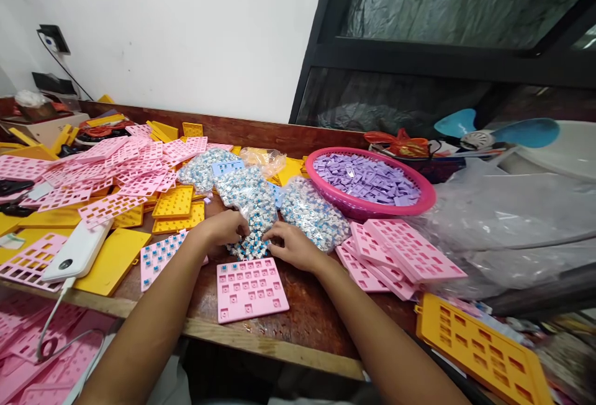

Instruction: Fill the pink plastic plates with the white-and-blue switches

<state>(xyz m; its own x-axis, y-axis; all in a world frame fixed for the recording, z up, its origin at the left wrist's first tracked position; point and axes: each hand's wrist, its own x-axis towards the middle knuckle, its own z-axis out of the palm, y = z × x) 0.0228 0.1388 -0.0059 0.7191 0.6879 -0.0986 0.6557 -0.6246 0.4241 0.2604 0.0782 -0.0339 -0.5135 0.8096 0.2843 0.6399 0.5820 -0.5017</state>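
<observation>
A pile of small blue-and-white switches (254, 245) spills from an open clear bag (246, 194) at the middle of the table. My left hand (226, 229) reaches in at the pile's left side, fingers curled down and partly hidden. On the right side, my right hand (292, 245) touches the pile with bent fingers, thumb and forefinger apart. Just in front lies a pink plate (251, 290) with square slots; a few switches sit in its top left corner. Another pink plate (161, 256), holding several switches, is partly behind my left forearm.
A pink basket (423, 200) of purple pieces stands behind, right of another switch bag (314, 215). Pink plates (405, 246) are stacked at right, near a yellow plate (484, 349). Pink and yellow plates (107, 163) and a white power bank (79, 250) crowd the left.
</observation>
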